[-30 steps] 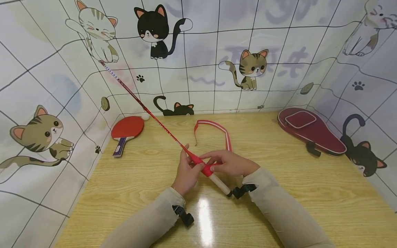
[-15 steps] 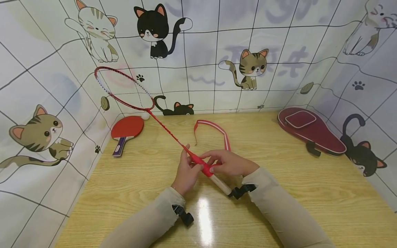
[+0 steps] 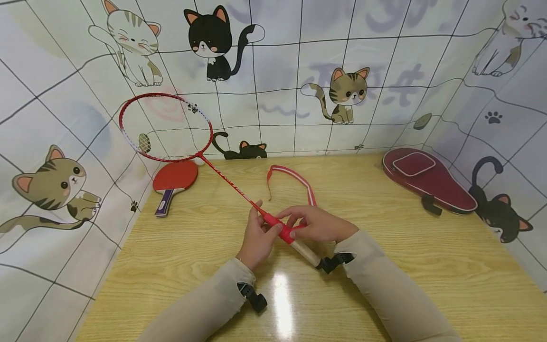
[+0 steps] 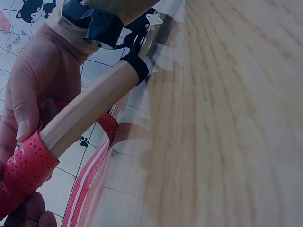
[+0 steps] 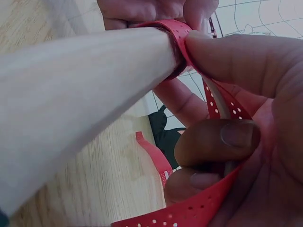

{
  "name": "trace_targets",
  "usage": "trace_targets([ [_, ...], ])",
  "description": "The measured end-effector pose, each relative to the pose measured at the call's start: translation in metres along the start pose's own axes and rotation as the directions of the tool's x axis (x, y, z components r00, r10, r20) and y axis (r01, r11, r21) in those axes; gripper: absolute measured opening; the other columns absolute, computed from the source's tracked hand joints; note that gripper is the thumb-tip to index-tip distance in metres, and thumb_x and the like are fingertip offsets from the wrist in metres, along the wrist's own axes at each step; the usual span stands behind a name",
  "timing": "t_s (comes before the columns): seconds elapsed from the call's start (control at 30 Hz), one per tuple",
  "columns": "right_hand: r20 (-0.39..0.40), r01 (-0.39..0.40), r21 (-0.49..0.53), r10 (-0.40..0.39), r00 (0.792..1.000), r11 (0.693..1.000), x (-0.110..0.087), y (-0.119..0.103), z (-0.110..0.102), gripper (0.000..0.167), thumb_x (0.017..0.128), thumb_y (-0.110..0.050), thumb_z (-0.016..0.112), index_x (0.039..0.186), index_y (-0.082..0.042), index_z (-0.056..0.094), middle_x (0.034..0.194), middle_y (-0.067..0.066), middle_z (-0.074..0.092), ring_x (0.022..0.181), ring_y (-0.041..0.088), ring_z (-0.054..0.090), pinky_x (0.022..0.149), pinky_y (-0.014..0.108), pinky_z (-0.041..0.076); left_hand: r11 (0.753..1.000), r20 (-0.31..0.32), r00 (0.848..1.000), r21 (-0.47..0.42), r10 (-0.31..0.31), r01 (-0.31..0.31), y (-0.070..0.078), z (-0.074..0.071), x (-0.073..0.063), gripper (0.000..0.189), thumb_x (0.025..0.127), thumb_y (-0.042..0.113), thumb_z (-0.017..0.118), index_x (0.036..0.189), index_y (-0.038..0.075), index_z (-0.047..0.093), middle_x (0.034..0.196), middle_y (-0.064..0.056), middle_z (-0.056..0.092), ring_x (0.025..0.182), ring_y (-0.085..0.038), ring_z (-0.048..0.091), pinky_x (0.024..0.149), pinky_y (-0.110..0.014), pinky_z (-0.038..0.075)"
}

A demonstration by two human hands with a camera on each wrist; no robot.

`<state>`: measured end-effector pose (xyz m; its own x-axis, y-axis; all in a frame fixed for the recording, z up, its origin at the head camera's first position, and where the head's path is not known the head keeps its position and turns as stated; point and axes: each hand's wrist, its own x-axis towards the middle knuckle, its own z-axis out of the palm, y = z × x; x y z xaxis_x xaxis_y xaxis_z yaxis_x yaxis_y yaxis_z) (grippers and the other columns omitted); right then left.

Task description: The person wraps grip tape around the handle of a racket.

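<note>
A red badminton racket (image 3: 226,179) slants up and left over the table, its oval head open to view. My left hand (image 3: 257,240) holds it at the top of the handle, where red perforated grip tape (image 4: 31,165) is wound. Below the winding, the pale wooden handle (image 3: 305,252) is bare down to a black end. My right hand (image 3: 320,224) pinches the tape beside the handle, thumb pressing right at the winding's lower edge in the right wrist view. The tape's loose length (image 5: 177,208) passes through the right fingers, and its tail curls on the table beyond.
A red table tennis bat (image 3: 175,176) lies at the back left, a white ball (image 3: 199,161) behind it. At the back right rests a dark red bat case (image 3: 427,178). Cat-patterned sheeting (image 3: 278,71) walls the wooden table (image 3: 192,266) on three sides.
The racket has turned about its long axis: its head went from edge-on to showing a wide oval. Both hands keep nearly the same place, and the tape's tail has shifted slightly.
</note>
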<state>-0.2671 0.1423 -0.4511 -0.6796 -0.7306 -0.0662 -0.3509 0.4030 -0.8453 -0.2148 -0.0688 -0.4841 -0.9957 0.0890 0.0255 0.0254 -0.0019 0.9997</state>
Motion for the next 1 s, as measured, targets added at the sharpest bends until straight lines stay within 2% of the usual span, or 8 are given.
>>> trace_targets([
  [0.23,0.029,0.008,0.020,-0.008,1.000,1.000,-0.0007,0.0012,-0.0010,0.056,0.099,-0.006,0.069,0.150,-0.028,0.059,0.111,-0.003,0.075,0.098,0.022,0.071,0.082,0.039,0.056,1.000,-0.010,1.000,0.006,-0.009,0.009,0.0011,-0.0005,-0.0002,0.081,0.097,0.000,0.062,0.164,0.011,0.018,0.131,-0.023,0.065,0.110,-0.027,0.067,0.095,-0.031,0.056],
  [0.43,0.061,0.030,0.076,-0.035,0.998,0.997,0.0009,0.0035,0.0004,0.059,0.101,-0.001,0.064,0.153,-0.028,0.055,0.112,-0.001,0.077,0.102,0.019,0.073,0.090,0.040,0.057,1.000,0.001,1.000,-0.020,-0.004,0.004,0.0005,-0.0024,0.0001,0.080,0.097,-0.003,0.060,0.164,0.011,0.018,0.131,-0.023,0.064,0.110,-0.027,0.067,0.096,-0.030,0.055],
  [0.63,0.033,0.002,0.046,-0.003,0.999,0.999,0.0006,0.0015,0.0010,0.057,0.100,-0.008,0.070,0.149,-0.033,0.057,0.111,0.000,0.073,0.094,0.021,0.072,0.087,0.042,0.056,1.000,0.010,1.000,-0.018,-0.014,0.014,-0.0007,-0.0039,0.0009,0.080,0.097,-0.001,0.061,0.164,0.012,0.018,0.132,-0.026,0.064,0.109,-0.026,0.067,0.096,-0.029,0.055],
  [0.77,0.023,-0.021,0.050,0.020,1.000,0.999,-0.0010,-0.0018,-0.0003,0.056,0.098,-0.011,0.073,0.148,-0.032,0.058,0.110,0.001,0.072,0.088,0.023,0.072,0.086,0.043,0.056,1.000,0.020,1.000,-0.013,-0.016,0.016,-0.0014,-0.0043,0.0009,0.081,0.099,0.003,0.065,0.164,0.013,0.019,0.132,-0.025,0.064,0.107,-0.026,0.067,0.094,-0.028,0.056],
  [1.0,0.018,-0.021,0.044,0.020,1.000,0.999,-0.0006,-0.0010,0.0007,0.056,0.097,-0.011,0.075,0.147,-0.030,0.058,0.110,0.001,0.072,0.088,0.023,0.070,0.085,0.042,0.056,0.999,0.014,1.000,0.025,-0.028,0.027,-0.0033,-0.0047,0.0016,0.083,0.100,0.012,0.071,0.164,0.015,0.019,0.128,-0.023,0.065,0.105,-0.025,0.067,0.094,-0.029,0.056],
])
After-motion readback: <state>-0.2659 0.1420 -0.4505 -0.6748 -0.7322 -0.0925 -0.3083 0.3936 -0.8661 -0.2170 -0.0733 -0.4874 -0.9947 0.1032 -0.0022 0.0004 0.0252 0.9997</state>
